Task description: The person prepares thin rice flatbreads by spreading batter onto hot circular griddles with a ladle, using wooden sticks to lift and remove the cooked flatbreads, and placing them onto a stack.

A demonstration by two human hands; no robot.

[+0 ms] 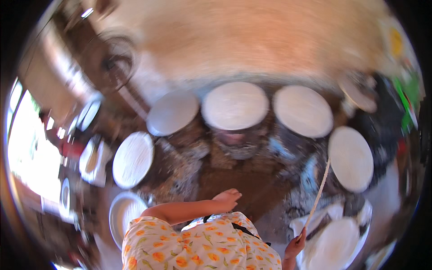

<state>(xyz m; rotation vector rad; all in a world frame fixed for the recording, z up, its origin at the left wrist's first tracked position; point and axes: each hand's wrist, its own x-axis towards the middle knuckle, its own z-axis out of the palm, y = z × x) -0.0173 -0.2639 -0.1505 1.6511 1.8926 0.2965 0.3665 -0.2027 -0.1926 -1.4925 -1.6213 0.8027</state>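
Note:
My right hand (296, 243) is closed round the lower end of a long thin stick (318, 195). The stick's far tip lies at the left edge of a round white disc (351, 159) on the right. My left hand (228, 199) is in front of my body with its fingers partly curled; nothing shows in it. Several other round white discs stand in an arc before me, among them one at the centre (235, 105) and one at the left (133, 160). Blur hides what the discs are made of.
At lower left is a large metal basin (116, 219) with pale contents. A white cloth (362, 233) with a pale round heap lies at lower right. A standing fan (118, 62) is at upper left, and a wall (256, 37) rises behind the arc of discs.

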